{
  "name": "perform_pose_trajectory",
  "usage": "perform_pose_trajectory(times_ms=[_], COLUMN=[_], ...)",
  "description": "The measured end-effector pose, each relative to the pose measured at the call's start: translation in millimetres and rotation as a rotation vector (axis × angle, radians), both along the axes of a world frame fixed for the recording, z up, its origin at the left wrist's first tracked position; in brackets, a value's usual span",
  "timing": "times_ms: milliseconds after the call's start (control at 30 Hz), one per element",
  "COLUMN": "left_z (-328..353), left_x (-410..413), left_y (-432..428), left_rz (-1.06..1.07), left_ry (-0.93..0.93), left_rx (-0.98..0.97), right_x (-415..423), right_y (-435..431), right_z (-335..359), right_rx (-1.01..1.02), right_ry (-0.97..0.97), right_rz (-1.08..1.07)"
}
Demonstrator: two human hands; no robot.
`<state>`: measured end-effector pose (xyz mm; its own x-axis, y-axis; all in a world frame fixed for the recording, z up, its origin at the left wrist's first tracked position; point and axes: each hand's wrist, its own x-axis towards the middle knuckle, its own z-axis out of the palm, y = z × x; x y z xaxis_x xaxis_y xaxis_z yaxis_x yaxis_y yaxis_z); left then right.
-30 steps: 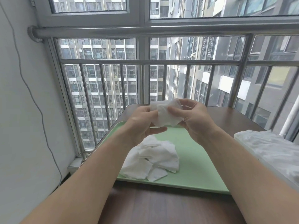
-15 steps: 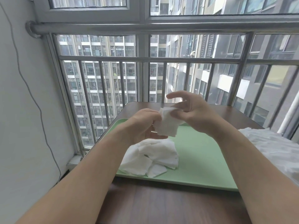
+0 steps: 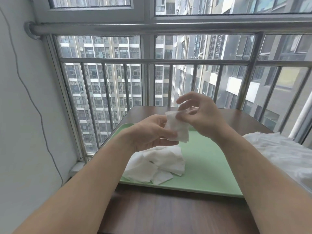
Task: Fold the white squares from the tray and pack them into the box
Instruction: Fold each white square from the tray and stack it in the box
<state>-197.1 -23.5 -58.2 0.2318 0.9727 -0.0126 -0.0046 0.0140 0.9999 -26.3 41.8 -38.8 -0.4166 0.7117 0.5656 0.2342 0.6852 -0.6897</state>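
A folded white square (image 3: 177, 128) is held in the air above the green tray (image 3: 207, 166). My left hand (image 3: 150, 132) pinches its lower edge between thumb and fingers. My right hand (image 3: 197, 114) pinches its top corner with thumb and fingertips, the other fingers spread upward. A loose pile of several white squares (image 3: 157, 164) lies on the left part of the tray, below my left hand. At the right edge sits the box (image 3: 287, 154), filled with crumpled white material; its walls are hard to make out.
The tray rests on a dark brown wooden table (image 3: 168, 211). A metal window railing (image 3: 152, 60) runs just behind the table. A white wall with a hanging cable (image 3: 32, 102) closes off the left side.
Both hands moved the square a little right and folded it smaller. My right hand's fingers lifted and spread, shifting its pinch to the top corner.
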Motion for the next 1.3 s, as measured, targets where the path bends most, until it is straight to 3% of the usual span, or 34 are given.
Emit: perform_pose_trajectory(times_ms=[200, 300, 433, 600, 900, 1133, 1300], left_z=[2.0, 2.4, 4.2, 2.7, 2.3, 4.7, 5.9], left_x=[-0.5, 0.2, 0.8, 3.3, 4.6, 4.9, 3.9], left_y=[0.5, 2.1, 4.3, 7.2, 6.7, 4.6, 5.5], left_rz=[0.024, 0.129, 0.256, 0.317, 0.271, 0.256, 0.241], left_ry=[-0.063, -0.116, -0.182, -0.226, -0.215, -0.202, -0.354], left_rx=[0.011, 0.026, 0.070, 0.109, 0.141, 0.120, 0.074], right_x=[3.2, 4.4, 0.2, -10.0, -11.4, -14.8, -16.6], right_y=[1.6, 0.2, -2.8, -6.8, -5.8, -4.5, -7.2], right_z=[2.4, 6.6, 6.4, 2.1, -2.4, -7.6, -9.7], right_rx=[-0.298, -0.516, -0.753, -0.830, -0.769, -0.725, -0.650], right_ry=[0.376, 0.586, 0.674, 0.640, 0.411, 0.385, 0.335], right_rz=[-0.016, 0.091, 0.218, 0.279, 0.105, 0.063, -0.012])
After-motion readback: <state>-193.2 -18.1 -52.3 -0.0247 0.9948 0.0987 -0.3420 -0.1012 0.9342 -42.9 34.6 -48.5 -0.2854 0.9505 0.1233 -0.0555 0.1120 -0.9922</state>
